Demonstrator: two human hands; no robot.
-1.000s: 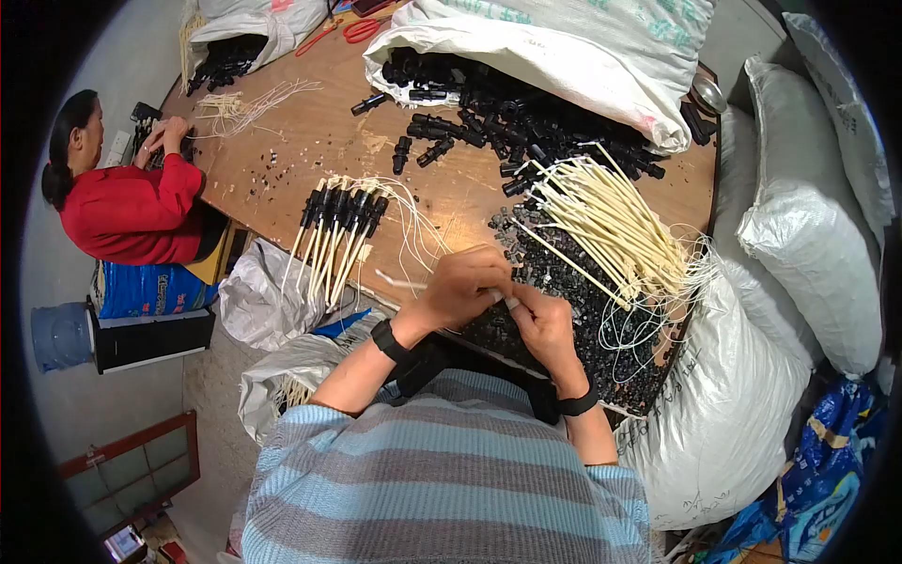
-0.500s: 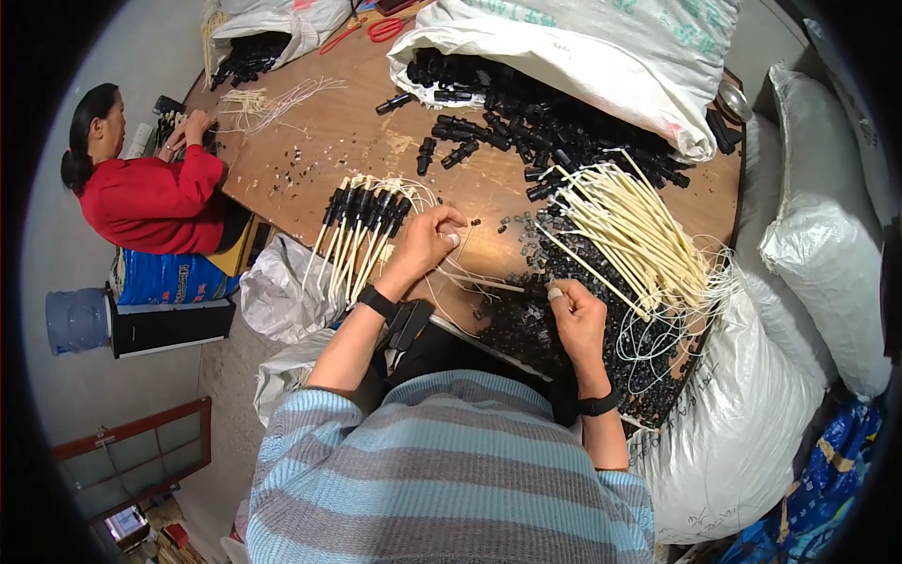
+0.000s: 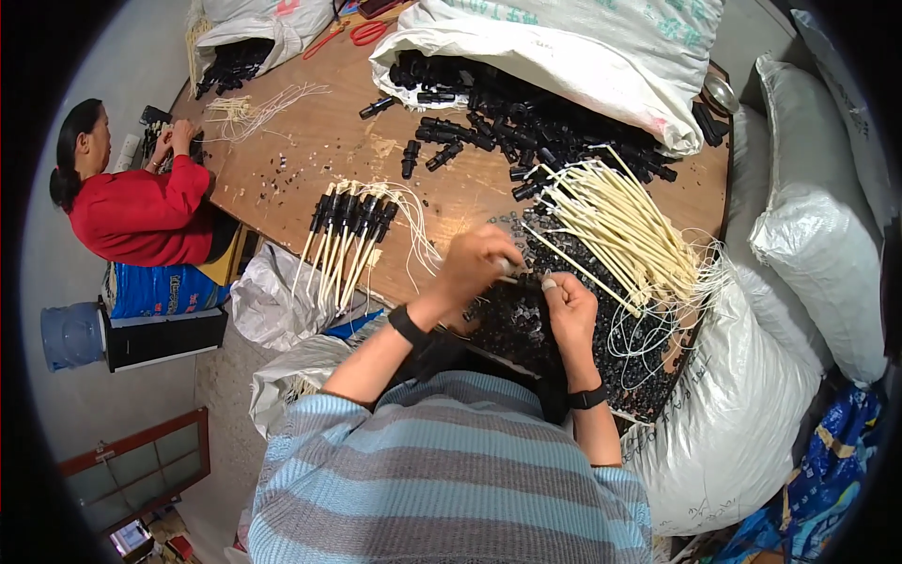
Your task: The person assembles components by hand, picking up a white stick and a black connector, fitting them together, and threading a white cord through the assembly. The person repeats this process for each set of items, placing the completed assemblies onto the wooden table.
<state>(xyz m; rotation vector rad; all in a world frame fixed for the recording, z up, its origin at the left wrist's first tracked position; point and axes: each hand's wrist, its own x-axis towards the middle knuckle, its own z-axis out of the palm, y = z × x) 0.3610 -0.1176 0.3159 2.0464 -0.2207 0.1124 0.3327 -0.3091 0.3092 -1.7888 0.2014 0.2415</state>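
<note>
Above the table's near side my two hands meet at one slim piece. My right hand point(image 3: 570, 308) is closed, thumb and fingers pinching a black plastic sleeve point(image 3: 530, 282). From its left, my left hand point(image 3: 477, 266) is closed too, slightly blurred, at the pale rod that joins the sleeve; the fingers hide most of the rod. Beneath them lies a spread of small black parts point(image 3: 512, 324). Left of my hands rests a row of cream rods with black sleeves point(image 3: 348, 226), white cords trailing from their tops. Right of them is a pile of cream rods point(image 3: 615, 230).
A white woven sack point(image 3: 554, 61) spills black sleeves point(image 3: 512, 127) onto the brown table point(image 3: 319, 132). Red scissors point(image 3: 368, 33) lie at the far edge. On the left, a person in a red top point(image 3: 141, 207) works at the table. Full white sacks point(image 3: 742, 414) stand at the right.
My left hand has moved right and nearer, from beside the row of sleeved rods to my right hand. My right hand stays nearly in place. The whole view has shifted slightly.
</note>
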